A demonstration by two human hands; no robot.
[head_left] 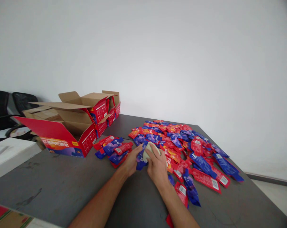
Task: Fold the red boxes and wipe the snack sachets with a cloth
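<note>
My left hand (132,160) grips a blue pouch (141,160) with purple print, held upright above the dark table. A pale, crumpled cloth (149,151) is in my right hand (158,164), its fingers closed round it and pressing it against the pouch. To the right of my hands spreads a wide heap of red and blue pouches (174,139), several with white barcode labels. A smaller pile of red and blue pouches (113,147) lies just left of my left hand.
An open red carton (69,139) stands at the left with its flaps raised. Behind it, more red cartons (99,110) line the table (131,196). A white box (12,155) sits at the far left, near black chairs (24,101). A white wall rises behind.
</note>
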